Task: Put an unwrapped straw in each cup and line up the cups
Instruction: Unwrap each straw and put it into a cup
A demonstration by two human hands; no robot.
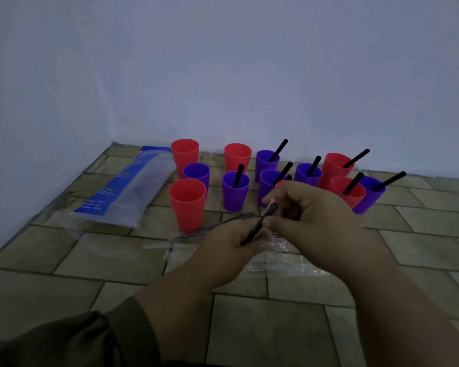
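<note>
Both hands work 1 black straw (pixel 259 225) above a tiled floor (pixel 276 327). The left hand (pixel 231 245) has its fingers curled round the lower end, and the right hand (pixel 313 207) pinches the top end, apparently thru clear wrap. Left of the fingers stands a red cup (pixel 188 205), 1 of 4 w/o straws; approx. 8 filled cups sit just beyond the right knuckles. Risks: the thin film could tear short & cling to the straw, or a sharp tug could swing knuckles into the nearest cups & topple them.

Cups (pixel 187 202) on floor (pixel 276 327), wall (pixel 223 75) behind.
Bag (pixel 127 186) at left; straw (pixel 260 223) in front, between left hand (pixel 228 242) and right hand (pixel 310 210).
</note>
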